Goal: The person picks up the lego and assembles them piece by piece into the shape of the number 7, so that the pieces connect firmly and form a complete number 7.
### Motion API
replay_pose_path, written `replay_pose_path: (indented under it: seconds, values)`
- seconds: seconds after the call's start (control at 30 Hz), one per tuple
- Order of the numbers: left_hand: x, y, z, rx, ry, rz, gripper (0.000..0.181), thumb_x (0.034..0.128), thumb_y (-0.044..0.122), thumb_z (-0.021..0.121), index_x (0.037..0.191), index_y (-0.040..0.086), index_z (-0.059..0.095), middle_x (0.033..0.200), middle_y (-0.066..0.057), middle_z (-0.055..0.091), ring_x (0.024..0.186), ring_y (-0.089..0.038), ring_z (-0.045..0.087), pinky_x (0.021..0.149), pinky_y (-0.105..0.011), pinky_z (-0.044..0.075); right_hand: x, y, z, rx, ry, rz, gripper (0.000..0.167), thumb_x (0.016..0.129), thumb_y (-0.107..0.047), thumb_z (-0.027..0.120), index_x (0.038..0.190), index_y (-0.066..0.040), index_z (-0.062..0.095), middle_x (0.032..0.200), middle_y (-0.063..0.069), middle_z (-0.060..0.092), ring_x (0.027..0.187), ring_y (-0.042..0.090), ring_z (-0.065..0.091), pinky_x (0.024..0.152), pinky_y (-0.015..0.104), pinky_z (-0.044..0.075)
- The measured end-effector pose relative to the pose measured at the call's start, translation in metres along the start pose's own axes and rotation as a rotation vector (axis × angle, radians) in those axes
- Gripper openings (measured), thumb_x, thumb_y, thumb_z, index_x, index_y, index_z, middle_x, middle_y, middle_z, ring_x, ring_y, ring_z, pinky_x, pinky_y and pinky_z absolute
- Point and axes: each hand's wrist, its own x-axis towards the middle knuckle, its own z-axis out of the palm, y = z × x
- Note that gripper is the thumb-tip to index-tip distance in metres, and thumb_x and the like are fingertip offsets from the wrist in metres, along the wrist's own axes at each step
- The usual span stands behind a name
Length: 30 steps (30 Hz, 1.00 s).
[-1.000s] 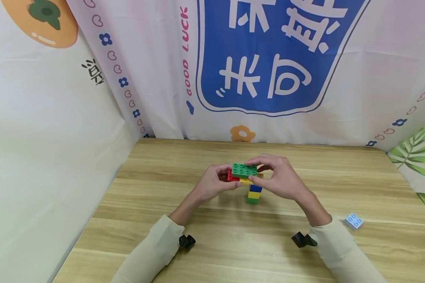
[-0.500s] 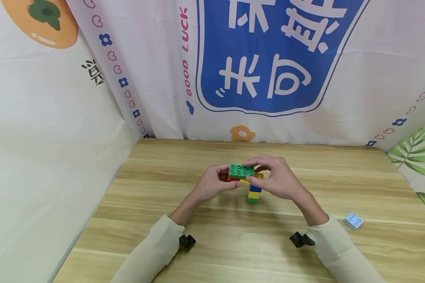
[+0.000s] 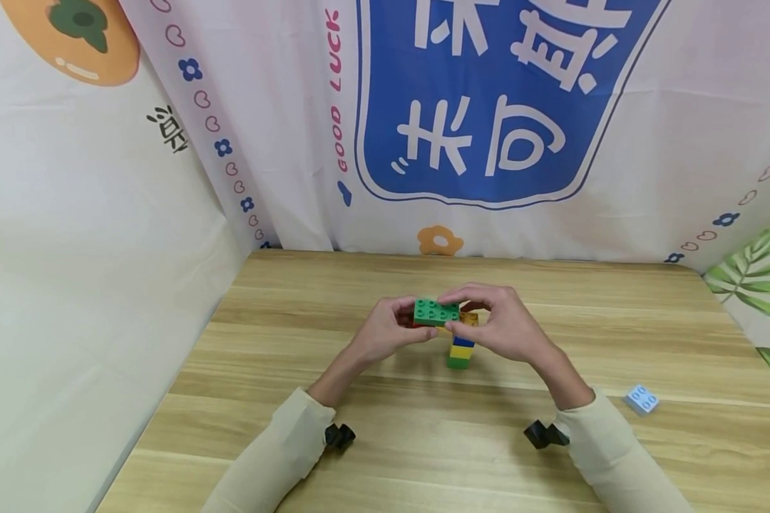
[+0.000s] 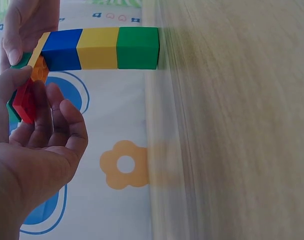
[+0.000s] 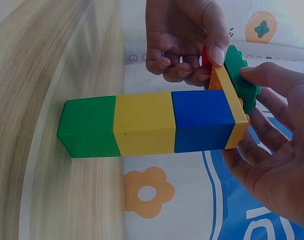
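A column of green [image 5: 89, 126], yellow [image 5: 144, 123] and blue [image 5: 204, 120] blocks stands on the table, topped by an orange-yellow plate [image 5: 226, 100] that juts out to the left. My left hand [image 3: 385, 333] pinches the red brick [image 4: 25, 102] and the plate's overhanging end between thumb and fingers. My right hand [image 3: 502, 324] grips the long green brick [image 3: 436, 312] by its right end, over the red brick and the plate. In the right wrist view the green brick looks tilted against the plate; whether its studs are joined I cannot tell.
A light blue brick [image 3: 642, 400] lies on the wooden table [image 3: 423, 456], right of my right forearm. A printed cloth [image 3: 295, 142] hangs behind the table's back edge, and white cloth covers the left side.
My right hand has shifted slightly left with the green brick, which now covers more of the red brick. My left hand has stayed almost in place.
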Motion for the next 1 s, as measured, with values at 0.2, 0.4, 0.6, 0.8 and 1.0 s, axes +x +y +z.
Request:
replay_pose_path:
  seconds: [0.2,0.4,0.6,0.8,1.0]
  values:
    - [0.0006,-0.0005,0.0003,0.01,0.002,-0.006,0.038,0.0942,0.014,0.083,0.129,0.004,0.072,0.115,-0.014,0.078,0.092,-0.013,0.073,0.079,-0.024,0.062,-0.001,0.0009,-0.0015,0.007,-0.013,0.027,0.03,0.093,-0.011,0.085,0.123,-0.014,0.08,0.126,0.005,0.078,0.11,0.02,0.073,0.091,0.029,0.063]
    - [0.0011,-0.0011,0.0016,0.006,0.002,-0.002,0.038,0.0947,0.016,0.083,0.129,0.003,0.072,0.114,-0.014,0.078,0.091,-0.012,0.073,0.078,-0.024,0.061,-0.0032,0.0021,-0.0015,0.013,-0.011,0.025,0.03,0.093,-0.012,0.085,0.123,-0.015,0.08,0.126,0.003,0.077,0.11,0.018,0.073,0.091,0.029,0.063]
    - [0.001,-0.0012,0.0012,0.017,0.006,-0.003,0.036,0.0941,0.016,0.083,0.127,0.004,0.073,0.113,-0.013,0.079,0.09,-0.012,0.073,0.077,-0.024,0.061,-0.0037,0.0039,-0.0012,-0.003,-0.013,0.013,0.032,0.093,-0.013,0.086,0.124,-0.018,0.08,0.126,0.001,0.077,0.11,0.017,0.073,0.09,0.027,0.063]
    - [0.0004,0.0002,0.002,0.012,-0.001,-0.01,0.036,0.0946,0.016,0.083,0.127,0.003,0.073,0.112,-0.013,0.079,0.089,-0.012,0.073,0.077,-0.024,0.062,-0.0055,0.0053,-0.0016,-0.014,-0.012,-0.013,0.034,0.091,-0.01,0.087,0.124,-0.017,0.079,0.125,0.002,0.078,0.11,0.017,0.073,0.089,0.028,0.063]
    - [0.0007,-0.0004,0.0027,0.021,0.002,-0.01,0.037,0.0942,0.016,0.083,0.128,0.004,0.073,0.112,-0.013,0.079,0.089,-0.012,0.074,0.077,-0.024,0.062,-0.0067,0.0057,-0.0012,-0.025,-0.011,-0.017,0.035,0.091,-0.01,0.087,0.125,-0.017,0.079,0.126,0.002,0.078,0.111,0.018,0.073,0.09,0.029,0.063]
